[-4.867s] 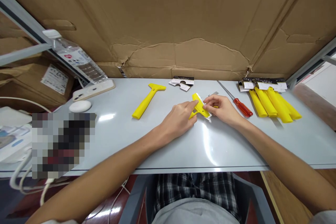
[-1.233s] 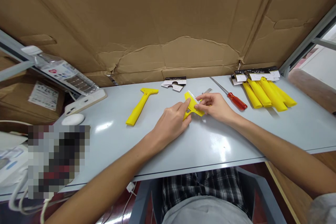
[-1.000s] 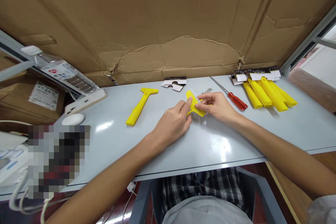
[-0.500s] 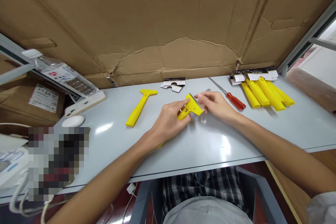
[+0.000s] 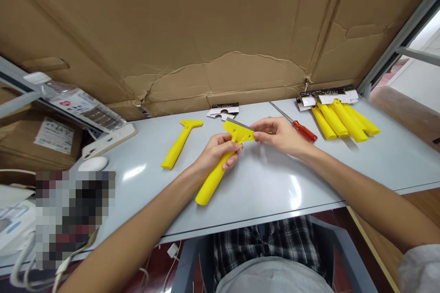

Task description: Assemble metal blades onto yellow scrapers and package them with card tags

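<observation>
The scraper point(image 5: 215, 178), over the table point(image 5: 261, 187), is held by the left hand point(image 5: 218, 149) while the right hand point(image 5: 280, 135) pinches its head point(image 5: 242, 132); being presumably light, rigid, smooth plastic, grip its handle point(image 5: 208, 189), clear of the blade point(image 5: 240, 124).

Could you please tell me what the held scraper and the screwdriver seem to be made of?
Held scraper: probably smooth plastic, from its uniform yellow and soft sheen; its blade looks like metal, being thin and grey. Screwdriver: handle likely glossy red plastic, given the highlights; the slim grey shaft looks metallic.
</observation>
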The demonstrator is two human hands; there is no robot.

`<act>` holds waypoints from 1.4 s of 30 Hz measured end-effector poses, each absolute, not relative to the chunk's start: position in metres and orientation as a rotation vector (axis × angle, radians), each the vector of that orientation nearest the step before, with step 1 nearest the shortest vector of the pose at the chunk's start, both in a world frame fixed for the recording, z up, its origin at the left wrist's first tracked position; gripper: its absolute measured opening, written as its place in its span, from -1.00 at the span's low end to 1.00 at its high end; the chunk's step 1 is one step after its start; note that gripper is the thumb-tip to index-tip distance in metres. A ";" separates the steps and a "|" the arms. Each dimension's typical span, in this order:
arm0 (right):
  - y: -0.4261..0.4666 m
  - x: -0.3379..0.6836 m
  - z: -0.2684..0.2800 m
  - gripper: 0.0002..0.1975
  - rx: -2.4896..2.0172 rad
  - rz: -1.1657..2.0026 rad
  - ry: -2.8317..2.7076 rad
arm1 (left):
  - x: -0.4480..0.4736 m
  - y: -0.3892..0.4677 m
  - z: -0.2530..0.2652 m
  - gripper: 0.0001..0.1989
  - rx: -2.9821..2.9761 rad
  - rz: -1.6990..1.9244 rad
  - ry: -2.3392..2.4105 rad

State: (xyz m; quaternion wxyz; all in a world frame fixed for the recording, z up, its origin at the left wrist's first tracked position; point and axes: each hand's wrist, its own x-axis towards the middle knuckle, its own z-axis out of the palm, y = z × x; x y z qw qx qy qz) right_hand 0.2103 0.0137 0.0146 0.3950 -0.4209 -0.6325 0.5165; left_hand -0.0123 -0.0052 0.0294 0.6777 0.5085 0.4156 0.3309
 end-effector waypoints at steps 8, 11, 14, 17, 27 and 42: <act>0.012 0.209 0.017 -0.62 -1.088 1.305 -1.594 | -0.017 0.000 0.025 -0.75 1.143 0.687 0.893; 0.013 0.209 0.016 -0.62 -1.087 1.316 -1.590 | -0.015 -0.002 0.027 -0.72 1.158 0.689 0.927; 0.015 0.209 0.013 -0.61 -1.079 1.327 -1.588 | -0.013 -0.004 0.031 -0.71 1.164 0.713 0.995; 0.016 0.210 0.011 -0.62 -1.061 1.328 -1.598 | -0.012 -0.005 0.032 -0.72 1.185 0.707 1.036; 0.015 0.213 0.023 -0.54 -1.096 1.235 -1.601 | -0.014 -0.002 0.024 -0.70 1.218 0.700 0.932; 0.042 0.265 0.024 -0.68 -1.633 0.248 -2.271 | -0.016 -0.003 0.022 -0.69 1.229 0.737 0.921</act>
